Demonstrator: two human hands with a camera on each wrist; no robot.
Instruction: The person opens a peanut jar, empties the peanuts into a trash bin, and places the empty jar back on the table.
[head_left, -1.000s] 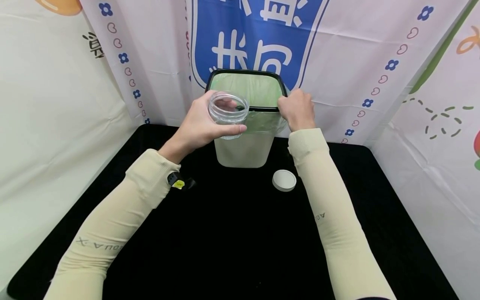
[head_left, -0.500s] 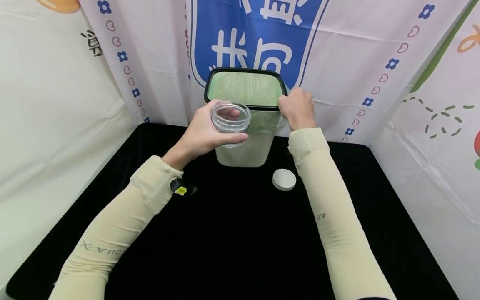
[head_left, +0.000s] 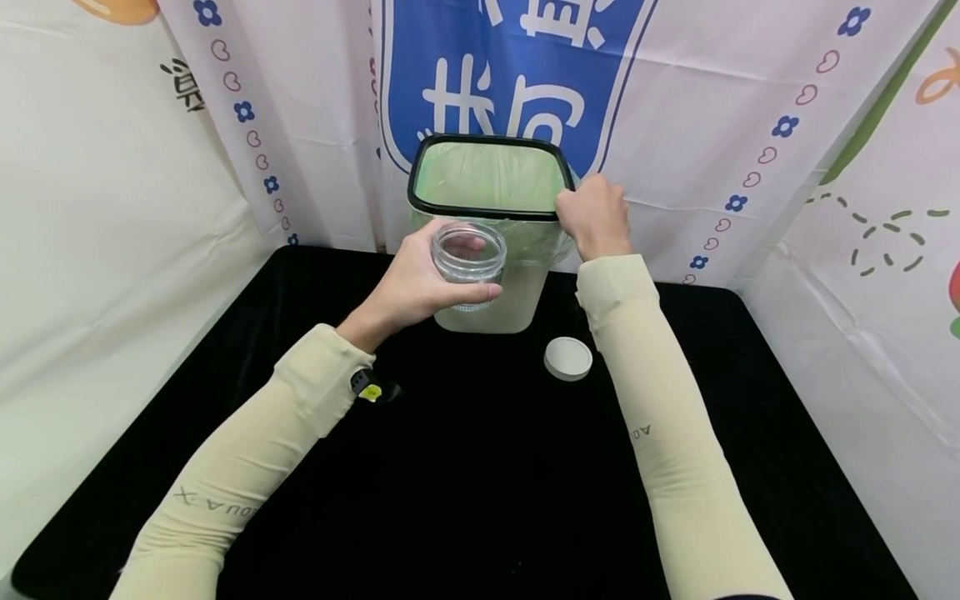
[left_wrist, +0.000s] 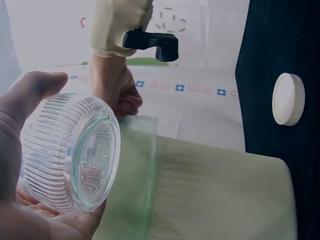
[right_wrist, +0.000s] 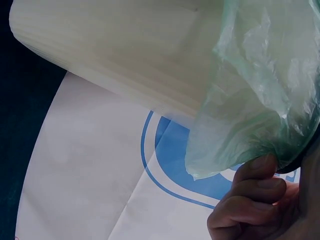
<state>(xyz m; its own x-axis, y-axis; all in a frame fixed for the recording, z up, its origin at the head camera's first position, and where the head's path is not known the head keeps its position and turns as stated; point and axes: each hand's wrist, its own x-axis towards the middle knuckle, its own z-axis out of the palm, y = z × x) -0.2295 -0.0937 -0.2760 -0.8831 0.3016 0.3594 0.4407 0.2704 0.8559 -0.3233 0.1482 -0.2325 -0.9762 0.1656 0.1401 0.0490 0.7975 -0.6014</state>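
Note:
My left hand (head_left: 414,282) grips a clear, ribbed jar (head_left: 471,265) without a lid, thumb on the near side and fingers round the far side. The jar's mouth faces up in the head view, in front of a pale trash bin (head_left: 521,304). A green plastic bag (head_left: 491,175) lines the bin, and a black rim (head_left: 480,211) runs round its top. At the rim's right corner my right hand (head_left: 597,218) curls its fingers over the edge. In the right wrist view, its fingertips (right_wrist: 262,164) sit right at the gathered bag (right_wrist: 240,135).
A round white lid (head_left: 568,358) lies on the black tabletop (head_left: 465,467), right of the bin's foot. White printed cloth (head_left: 697,125) hangs close behind the bin and along both sides. A black wrist strap with a yellow tag (head_left: 369,390) hangs at my left cuff.
My left hand has drawn the jar down and slightly right, from over the bin's rim to in front of its wall. The right hand keeps its place at the rim.

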